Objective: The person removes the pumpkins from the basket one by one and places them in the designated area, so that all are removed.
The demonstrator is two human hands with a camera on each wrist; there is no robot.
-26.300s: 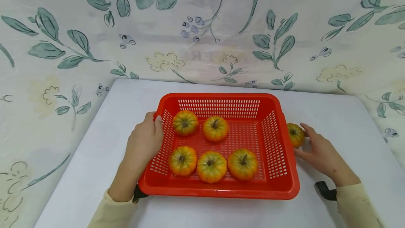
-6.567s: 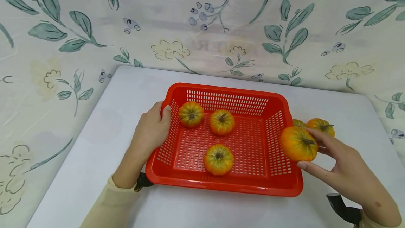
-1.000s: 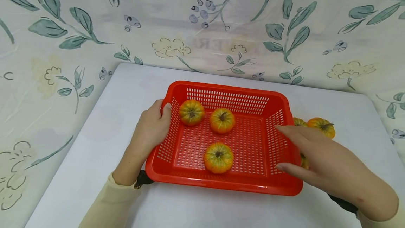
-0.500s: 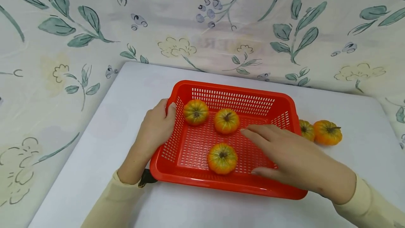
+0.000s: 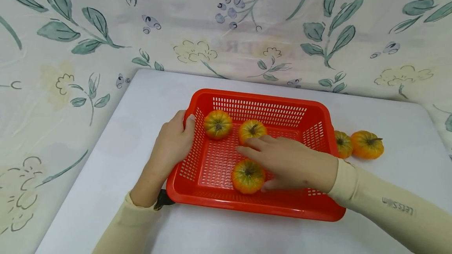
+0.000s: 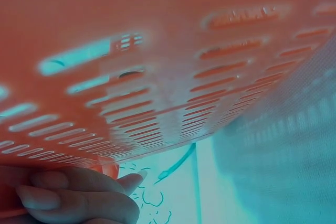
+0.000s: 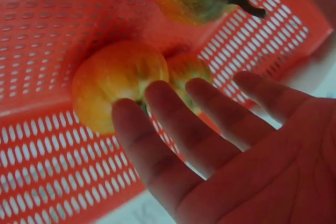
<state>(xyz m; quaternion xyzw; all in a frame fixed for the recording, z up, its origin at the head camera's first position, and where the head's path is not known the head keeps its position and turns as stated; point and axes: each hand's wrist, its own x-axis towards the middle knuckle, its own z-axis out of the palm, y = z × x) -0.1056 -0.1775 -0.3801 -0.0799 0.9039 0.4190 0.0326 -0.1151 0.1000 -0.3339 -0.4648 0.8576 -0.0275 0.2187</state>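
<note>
A red plastic basket (image 5: 247,205) stands on the white table with three small orange-yellow pumpkins inside. One pumpkin (image 5: 218,124) lies back left, another pumpkin (image 5: 252,128) back middle, and a third pumpkin (image 5: 248,176) near the front. My left hand (image 5: 172,142) grips the basket's left rim, thumb on top; in the left wrist view its fingers (image 6: 79,198) show beneath the slotted wall. Inside the basket, my right hand (image 5: 282,162) hovers palm down over the front pumpkin. In the right wrist view its fingers (image 7: 157,145) are spread and hold nothing.
Outside the basket's right wall sit two more pumpkins: a greenish-yellow one (image 5: 343,144) partly hidden by the rim and an orange one (image 5: 367,145) beside it. The white table (image 5: 141,101) meets a floral cloth (image 5: 240,42) at the back.
Five pumpkins were in the basket at first, three now. The pumpkin my right hand held at the right rim is no longer in it. That hand has since moved left over the front pumpkin.
</note>
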